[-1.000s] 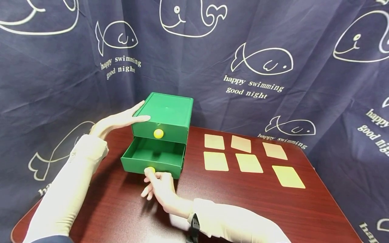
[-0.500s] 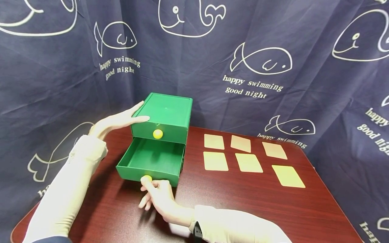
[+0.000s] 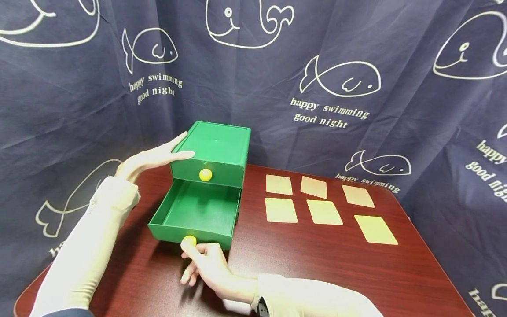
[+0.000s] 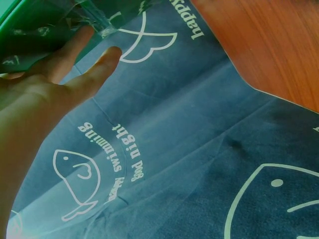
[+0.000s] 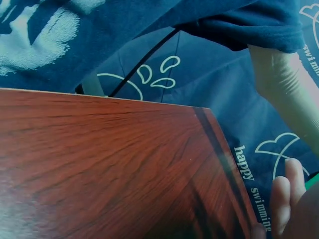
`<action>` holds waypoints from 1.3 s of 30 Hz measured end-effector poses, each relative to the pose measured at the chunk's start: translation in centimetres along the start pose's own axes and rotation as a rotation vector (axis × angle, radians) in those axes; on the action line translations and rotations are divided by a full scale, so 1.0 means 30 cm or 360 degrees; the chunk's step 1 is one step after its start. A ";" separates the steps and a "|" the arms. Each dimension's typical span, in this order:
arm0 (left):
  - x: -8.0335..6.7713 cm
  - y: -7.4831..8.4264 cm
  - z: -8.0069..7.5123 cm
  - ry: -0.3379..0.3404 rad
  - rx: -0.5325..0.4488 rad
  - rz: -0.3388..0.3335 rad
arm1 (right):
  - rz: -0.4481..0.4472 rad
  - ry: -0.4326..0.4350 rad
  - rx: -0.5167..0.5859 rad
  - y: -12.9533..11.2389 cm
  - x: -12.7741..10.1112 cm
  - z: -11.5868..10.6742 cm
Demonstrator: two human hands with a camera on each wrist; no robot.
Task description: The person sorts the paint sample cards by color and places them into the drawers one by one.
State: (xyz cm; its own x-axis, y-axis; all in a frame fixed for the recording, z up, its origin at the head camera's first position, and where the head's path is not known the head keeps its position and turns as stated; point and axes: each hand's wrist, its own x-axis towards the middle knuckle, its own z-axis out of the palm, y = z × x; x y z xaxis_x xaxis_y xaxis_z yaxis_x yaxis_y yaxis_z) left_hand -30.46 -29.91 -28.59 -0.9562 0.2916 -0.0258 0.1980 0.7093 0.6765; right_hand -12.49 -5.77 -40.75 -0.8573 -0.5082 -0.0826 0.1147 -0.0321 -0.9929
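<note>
A green two-drawer box [image 3: 215, 141] stands at the back left of the table in the head view. Its upper drawer, with a yellow knob [image 3: 205, 175], is closed. The lower drawer [image 3: 202, 207] is pulled far out, and nothing lies in it. My right hand [image 3: 211, 266] pinches the lower drawer's yellow knob [image 3: 189, 240] between thumb and finger, the other fingers below. My left hand [image 3: 154, 157] rests on the box's upper left side, thumb on top, fingers extended. In the left wrist view its fingers [image 4: 92, 74] lie against the green side.
Several pale yellow square cards lie in two rows on the right of the table, the nearest card [image 3: 376, 229] at the front right. A dark blue curtain [image 3: 269, 88] with white fish prints hangs close behind the reddish-brown table [image 3: 317, 251].
My right hand has drawn the lower drawer further out toward me, more at first and only slightly in the last half second. My left hand has stayed on the box.
</note>
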 end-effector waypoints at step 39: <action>-0.006 0.005 0.000 -0.0009 -0.0014 0.0003 | 0.0337 0.0993 -0.2367 0.055 0.296 -0.765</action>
State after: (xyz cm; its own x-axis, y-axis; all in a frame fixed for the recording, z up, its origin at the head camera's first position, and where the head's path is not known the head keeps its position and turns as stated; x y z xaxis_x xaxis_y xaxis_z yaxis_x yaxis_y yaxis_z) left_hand -30.26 -29.87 -28.50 -0.9546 0.2967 -0.0287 0.1979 0.7030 0.6831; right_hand -31.42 9.42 -45.09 -0.9916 0.0254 0.1268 0.0085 0.9913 -0.1315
